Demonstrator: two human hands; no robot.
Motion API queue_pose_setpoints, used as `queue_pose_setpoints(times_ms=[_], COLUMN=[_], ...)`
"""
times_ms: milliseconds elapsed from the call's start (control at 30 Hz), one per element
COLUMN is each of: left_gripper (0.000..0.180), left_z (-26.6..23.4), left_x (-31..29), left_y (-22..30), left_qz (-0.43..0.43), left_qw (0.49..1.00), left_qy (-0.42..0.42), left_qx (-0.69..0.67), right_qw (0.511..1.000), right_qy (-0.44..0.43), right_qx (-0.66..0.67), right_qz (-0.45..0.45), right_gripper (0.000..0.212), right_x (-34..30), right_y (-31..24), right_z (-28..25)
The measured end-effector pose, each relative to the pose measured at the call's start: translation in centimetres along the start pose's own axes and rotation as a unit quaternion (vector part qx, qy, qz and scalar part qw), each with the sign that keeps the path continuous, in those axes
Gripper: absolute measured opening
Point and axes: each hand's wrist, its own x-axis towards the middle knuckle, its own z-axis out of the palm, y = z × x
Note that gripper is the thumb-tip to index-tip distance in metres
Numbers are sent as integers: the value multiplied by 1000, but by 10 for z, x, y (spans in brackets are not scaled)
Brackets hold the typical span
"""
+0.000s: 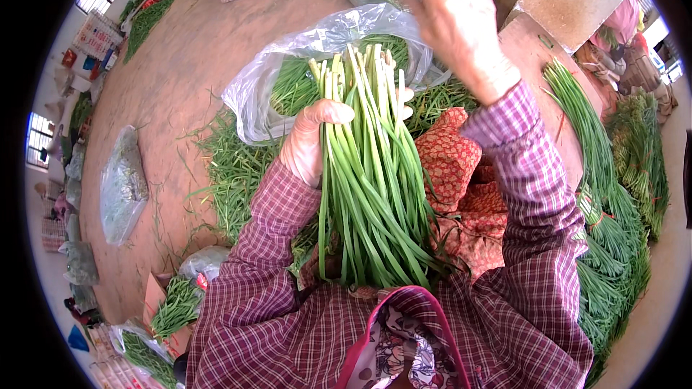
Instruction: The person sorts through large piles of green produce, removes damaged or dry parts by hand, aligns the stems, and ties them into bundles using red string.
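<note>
Single head-worn fisheye, left one of the pair, looks steeply down and forward over the wearer's shirt, with left hand and right hand close up, floor farther out, window small at the left rim.

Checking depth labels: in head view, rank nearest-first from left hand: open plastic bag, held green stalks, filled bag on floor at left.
1. Green stalks: held in left hand.
2. Open plastic bag: just ahead.
3. Filled bag: out left, on floor.
</note>
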Motion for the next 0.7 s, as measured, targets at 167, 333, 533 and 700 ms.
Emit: queue_pose_setpoints(times_ms=[167, 333, 533, 700], left_gripper=[84, 62, 55, 77], left_z=[2, -8, -7, -20], left_x=[1, -12, -10, -13], left_y=[-3, 0, -2, 2], left_qz=[5, 10, 21, -27], left_qw=[1000, 994, 994, 993], left_qy=[27, 98, 95, 117], left_qx=[-4, -44, -59, 20], right_qw=[986, 962, 964, 977], right_qy=[-4, -75, -46, -6], right_qx=[163, 261, 260, 211], right_qz=[-17, -27, -29, -31], right_gripper=[14, 19, 19, 16], right_x=[-5, -19, -15, -7], right_y=[-16, -65, -72, -61], right_z=[-21, -31, -23, -9])
